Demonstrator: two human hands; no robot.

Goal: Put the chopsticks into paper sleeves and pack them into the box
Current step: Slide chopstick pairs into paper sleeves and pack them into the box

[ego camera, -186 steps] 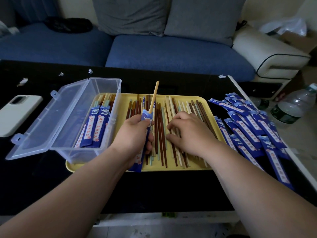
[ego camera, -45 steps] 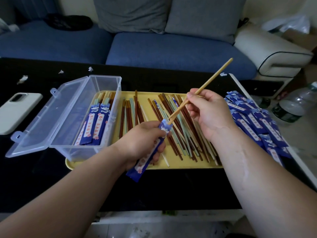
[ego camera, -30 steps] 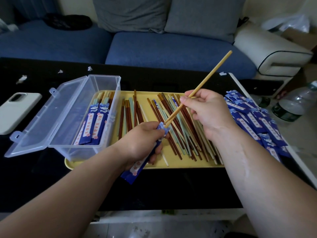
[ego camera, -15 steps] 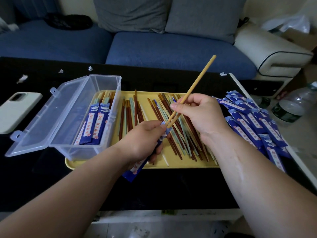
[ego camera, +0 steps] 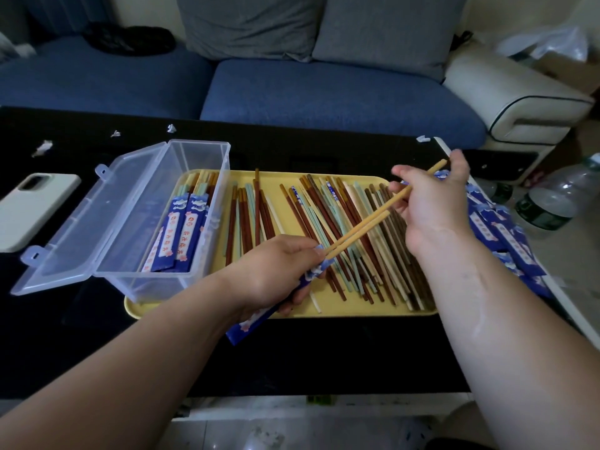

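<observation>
Above tray [ego camera: 279,180] near edge, my left hand [ego camera: 276,271] clamps blue paper sleeve [ego camera: 250,324]; right hand [ego camera: 431,206] pinches tan chopstick [ego camera: 373,217], tip at sleeve mouth. Stick light, stiff, slick: I'd grip upper end. Sleeve flimsy, creases easily.

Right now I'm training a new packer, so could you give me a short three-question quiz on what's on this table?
1. True or false: the left hand grips a blue paper sleeve.
2. Where does the clear box stand? A: on the sofa. B: on the left end of the yellow tray. C: on the floor.
3. How many pale chopsticks lead into the mouth of that sleeve, one of them pinched by the right hand?
Key: 1 true; 2 B; 3 two.
</observation>
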